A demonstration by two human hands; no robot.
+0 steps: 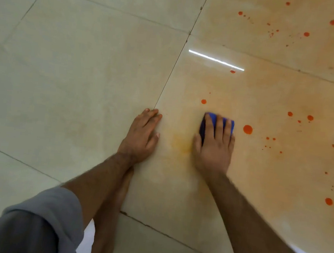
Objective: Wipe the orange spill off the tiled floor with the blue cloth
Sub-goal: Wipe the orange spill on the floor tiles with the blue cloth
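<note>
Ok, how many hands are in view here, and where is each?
2. The left hand lies flat on the tiled floor by a tile joint. The right hand presses the blue cloth to the floor, near the orange drops.

The blue cloth is pressed flat to the tiled floor under the straight fingers of the right hand, with a faint yellow-orange smear seen just left of that hand. The left hand is laid palm-down on the floor beside it — fingers together, across a grout line. Orange drops are scattered to the right and further off — the largest lying near the cloth, apart from it — and a grey sleeve is seen at the lower left.
</note>
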